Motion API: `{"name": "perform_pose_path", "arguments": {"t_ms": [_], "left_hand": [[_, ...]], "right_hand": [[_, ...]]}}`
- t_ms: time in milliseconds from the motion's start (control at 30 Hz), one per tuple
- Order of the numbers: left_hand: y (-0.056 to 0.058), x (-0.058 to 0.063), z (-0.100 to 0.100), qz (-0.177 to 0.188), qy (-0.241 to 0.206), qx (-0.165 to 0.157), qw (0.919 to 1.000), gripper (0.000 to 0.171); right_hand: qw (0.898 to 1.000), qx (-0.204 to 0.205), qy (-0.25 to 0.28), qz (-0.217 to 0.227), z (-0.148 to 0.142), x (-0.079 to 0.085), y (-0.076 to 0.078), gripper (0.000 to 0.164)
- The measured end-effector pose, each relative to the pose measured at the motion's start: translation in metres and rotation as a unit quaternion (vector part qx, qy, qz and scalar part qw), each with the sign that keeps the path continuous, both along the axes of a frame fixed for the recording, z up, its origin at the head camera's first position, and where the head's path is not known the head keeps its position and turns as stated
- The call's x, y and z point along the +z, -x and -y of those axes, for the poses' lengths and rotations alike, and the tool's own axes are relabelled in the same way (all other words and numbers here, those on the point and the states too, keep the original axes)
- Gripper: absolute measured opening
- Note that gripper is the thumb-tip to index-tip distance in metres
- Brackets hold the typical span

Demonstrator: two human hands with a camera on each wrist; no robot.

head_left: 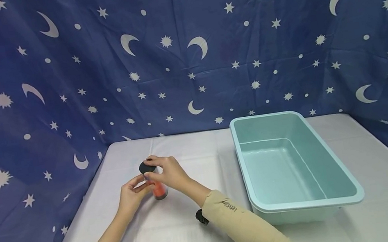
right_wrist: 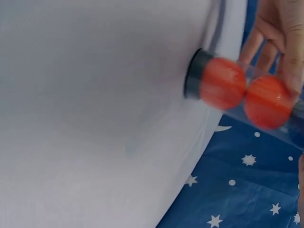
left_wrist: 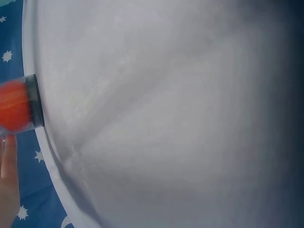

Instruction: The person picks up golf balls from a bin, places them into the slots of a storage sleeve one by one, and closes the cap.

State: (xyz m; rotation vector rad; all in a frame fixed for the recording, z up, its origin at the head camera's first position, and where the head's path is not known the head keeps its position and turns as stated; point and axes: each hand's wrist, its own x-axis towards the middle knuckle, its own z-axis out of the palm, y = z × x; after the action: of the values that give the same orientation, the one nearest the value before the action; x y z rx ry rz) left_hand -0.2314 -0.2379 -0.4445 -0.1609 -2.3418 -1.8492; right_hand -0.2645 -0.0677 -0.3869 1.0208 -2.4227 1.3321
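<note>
A clear tube (head_left: 158, 190) with a black lid (head_left: 147, 167) and a dark base is between my two hands at the left of the table. Through its wall, the right wrist view shows two orange balls (right_wrist: 222, 84) and something dark blue (right_wrist: 298, 123) at the lid end. My left hand (head_left: 132, 194) holds the tube's side between thumb and fingers. Over the top, my right hand (head_left: 169, 175) grips the lid end. The left wrist view catches only the tube's lower end (left_wrist: 34, 100) and some left fingers (left_wrist: 9, 159). Whether the base touches the table cannot be told.
To the right stands a large light-blue plastic basin (head_left: 242, 164) with nothing visible inside. A white cloth covers the table (head_left: 191, 154). Behind and to the left hangs a dark blue curtain (head_left: 178, 65) printed with moons and stars.
</note>
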Motion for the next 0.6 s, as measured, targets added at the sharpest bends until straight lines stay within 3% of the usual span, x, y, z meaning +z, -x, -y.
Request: {"name": "perform_pose_path", "arguments": {"t_ms": [300,600], "left_hand": [[0.000,0.002,0.001,0.001,0.005,-0.009,0.9999,0.048],[-0.001,0.002,0.001,0.005,0.014,-0.003,0.9999,0.050]], "right_hand": [[0.999,-0.017,0.015,-0.039,0.004,-0.013,0.001,0.033],[0.995,-0.026,-0.047,-0.086,0.002,-0.011,-0.003,0.035]]}}
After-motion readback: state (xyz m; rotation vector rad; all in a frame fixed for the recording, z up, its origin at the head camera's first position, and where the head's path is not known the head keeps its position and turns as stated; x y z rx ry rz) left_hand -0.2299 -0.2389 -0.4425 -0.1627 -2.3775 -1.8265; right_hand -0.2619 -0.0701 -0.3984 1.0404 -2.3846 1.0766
